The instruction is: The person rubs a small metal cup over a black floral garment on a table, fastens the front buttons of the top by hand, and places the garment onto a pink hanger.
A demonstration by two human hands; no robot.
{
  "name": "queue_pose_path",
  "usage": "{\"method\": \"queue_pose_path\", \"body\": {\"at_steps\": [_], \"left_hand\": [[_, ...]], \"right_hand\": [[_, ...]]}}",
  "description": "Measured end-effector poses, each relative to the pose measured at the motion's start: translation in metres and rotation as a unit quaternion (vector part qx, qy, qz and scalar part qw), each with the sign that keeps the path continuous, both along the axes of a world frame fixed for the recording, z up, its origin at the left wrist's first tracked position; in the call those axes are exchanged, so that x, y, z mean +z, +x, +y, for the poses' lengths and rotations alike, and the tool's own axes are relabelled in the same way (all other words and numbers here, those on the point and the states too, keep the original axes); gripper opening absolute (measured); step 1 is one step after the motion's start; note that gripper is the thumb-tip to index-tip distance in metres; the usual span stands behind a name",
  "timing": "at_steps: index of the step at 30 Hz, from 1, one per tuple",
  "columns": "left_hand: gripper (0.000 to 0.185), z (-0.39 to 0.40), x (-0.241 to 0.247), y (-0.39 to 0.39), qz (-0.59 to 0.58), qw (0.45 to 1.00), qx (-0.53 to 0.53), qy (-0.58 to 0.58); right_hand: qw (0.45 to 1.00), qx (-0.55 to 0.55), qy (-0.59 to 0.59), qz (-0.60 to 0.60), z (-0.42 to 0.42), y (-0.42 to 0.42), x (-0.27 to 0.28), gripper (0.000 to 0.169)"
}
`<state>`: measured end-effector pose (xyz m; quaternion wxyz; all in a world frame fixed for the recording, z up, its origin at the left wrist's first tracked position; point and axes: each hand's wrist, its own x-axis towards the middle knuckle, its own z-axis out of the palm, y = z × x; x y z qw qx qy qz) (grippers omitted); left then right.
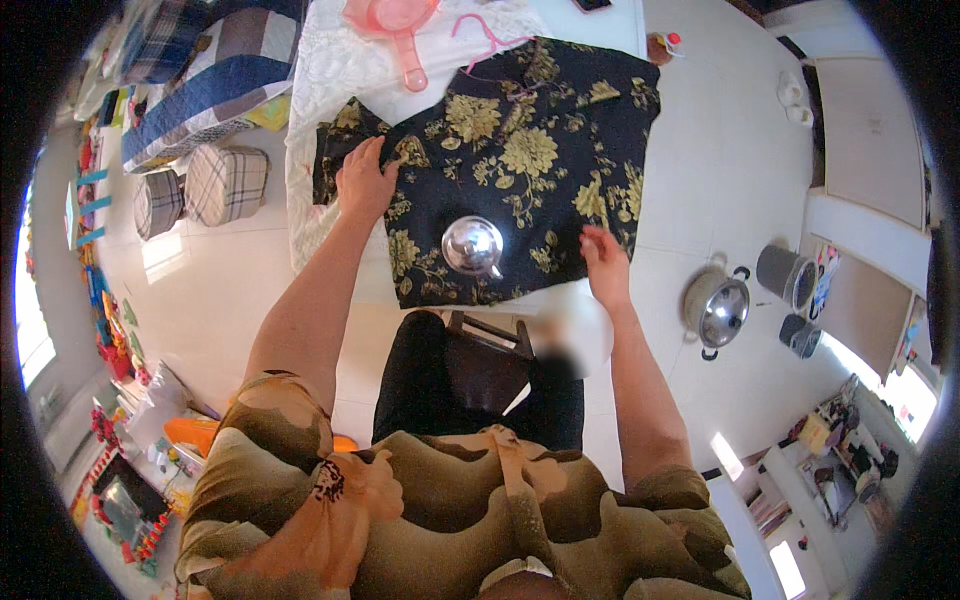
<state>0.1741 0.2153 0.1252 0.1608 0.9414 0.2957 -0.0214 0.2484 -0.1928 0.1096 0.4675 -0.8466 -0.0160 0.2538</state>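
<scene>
A black garment with yellow-green flowers [487, 172] lies spread over the table in front of me. My left hand [366, 178] rests on its left part, near the sleeve, fingers extended. At the garment's lower right edge is my right hand [604, 262], its fingertips touching the cloth; whether they pinch it I cannot tell. A shiny round metal vessel [472, 246] with a small spout or handle stands on the cloth between my hands. A pink plastic hanger [491, 41] lies by the garment's top edge, partly hidden there.
A pink translucent ladle [409, 60] lies at the table's far side, over a white lace cloth [319, 82]. Beneath the near edge is a dark stool [487, 360]. A lidded metal pot [724, 311] stands on the floor at right, beside grey bins [784, 277]. Plaid stools [225, 184] stand left.
</scene>
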Motion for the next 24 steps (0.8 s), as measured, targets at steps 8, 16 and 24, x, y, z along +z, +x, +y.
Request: {"method": "queue_pose_path", "body": {"at_steps": [8, 16, 24], "left_hand": [[0.058, 0.009, -0.018, -0.026, -0.071, 0.997, 0.019, -0.016], [0.091, 0.038, -0.007, -0.064, 0.019, 0.983, 0.180, -0.035], [0.104, 0.052, -0.024, -0.092, 0.113, 0.985, 0.108, -0.068]], "right_hand": [[0.991, 0.026, 0.127, -0.014, 0.160, 0.065, 0.008, 0.028], [0.995, 0.077, 0.050, -0.036, 0.314, 0.099, 0.026, 0.063], [0.995, 0.081, 0.049, -0.043, 0.366, 0.133, -0.032, 0.061]]}}
